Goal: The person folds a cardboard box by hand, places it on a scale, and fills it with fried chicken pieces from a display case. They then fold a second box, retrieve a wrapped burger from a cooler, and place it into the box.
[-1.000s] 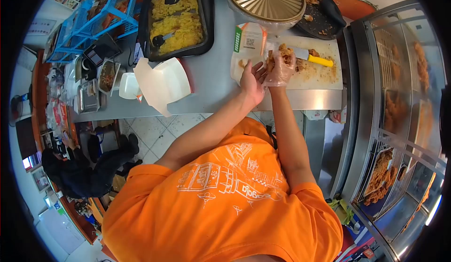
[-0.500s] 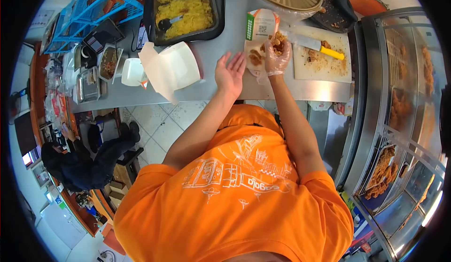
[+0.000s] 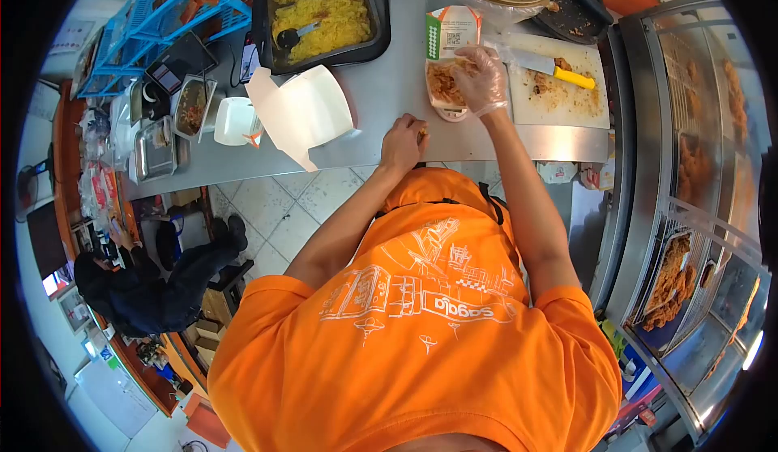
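Observation:
My right hand (image 3: 484,79), in a clear plastic glove, is closed over the open paper box (image 3: 454,23) with a green and orange print. A piece of fried chicken (image 3: 465,65) shows at its fingertips, partly hidden by the glove. More chopped fried chicken (image 3: 444,86) lies in the box, which rests on a small white scale (image 3: 451,115). Bare and curled, my left hand (image 3: 403,142) is at the counter's front edge, left of the scale. Whatever its fingers may hold is hidden.
Right of the box, a yellow-handled knife (image 3: 574,78) lies on a crumb-strewn cutting board (image 3: 559,113). A tray of yellow rice (image 3: 324,23) and an open white box (image 3: 312,112) stand to the left. A glass cabinet (image 3: 689,168) flanks the right. Someone in dark clothes (image 3: 154,278) sits at left.
My left hand has gone from open, palm up, to curled, and moved down to the counter edge. The gloved right hand has shifted up over the box, uncovering more chicken inside.

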A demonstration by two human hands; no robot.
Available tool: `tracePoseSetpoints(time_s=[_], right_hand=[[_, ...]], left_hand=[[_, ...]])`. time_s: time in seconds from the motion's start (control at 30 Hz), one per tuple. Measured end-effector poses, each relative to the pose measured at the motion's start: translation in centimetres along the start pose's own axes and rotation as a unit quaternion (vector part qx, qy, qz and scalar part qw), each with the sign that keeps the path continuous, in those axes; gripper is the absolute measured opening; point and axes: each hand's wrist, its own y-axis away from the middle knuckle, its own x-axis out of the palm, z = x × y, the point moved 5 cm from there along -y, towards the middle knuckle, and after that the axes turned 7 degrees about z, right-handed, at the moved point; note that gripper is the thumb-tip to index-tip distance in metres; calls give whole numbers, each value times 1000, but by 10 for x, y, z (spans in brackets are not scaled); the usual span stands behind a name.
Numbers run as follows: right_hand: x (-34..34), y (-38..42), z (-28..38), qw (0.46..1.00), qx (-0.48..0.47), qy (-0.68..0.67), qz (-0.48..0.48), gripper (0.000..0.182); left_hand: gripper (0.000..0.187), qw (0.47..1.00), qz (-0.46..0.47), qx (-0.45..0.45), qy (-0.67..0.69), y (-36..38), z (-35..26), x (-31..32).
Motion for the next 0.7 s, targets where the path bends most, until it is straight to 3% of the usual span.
tracePoseSetpoints(time_s=[0.1, 0.17, 0.23, 0.27, 0.33, 0.5, 0.57, 0.7], right_hand=[[-3, -10, -16, 994, 31, -72, 74, 23], [-11, -15, -13, 995, 34, -52, 84, 22], [-15, -19, -15, 982, 66, -142, 108, 20], [-21, -21, -11, 982, 68, -142, 106, 20], [-38, -24, -4, 951, 86, -293, 47, 21], [-69, -13, 2, 944, 111, -309, -19, 21], [-63, 3, -16, 918, 164, -360, -35, 20], [-42, 42, -38, 922, 229, -312, 4, 21]], left_hand=[[29, 1000, 12, -5, 25, 10, 3, 0], [28, 999, 16, -12, 47, 16, -1, -9], [28, 996, 57, -25, 63, 26, -8, -15], [28, 996, 59, -23, 62, 30, -9, -17], [29, 985, 103, -20, 138, 39, -11, -17], [29, 984, 118, 7, 136, 44, -25, -24], [28, 982, 114, 15, 149, 44, -28, -26], [29, 978, 116, -4, 174, 44, -24, -22]])
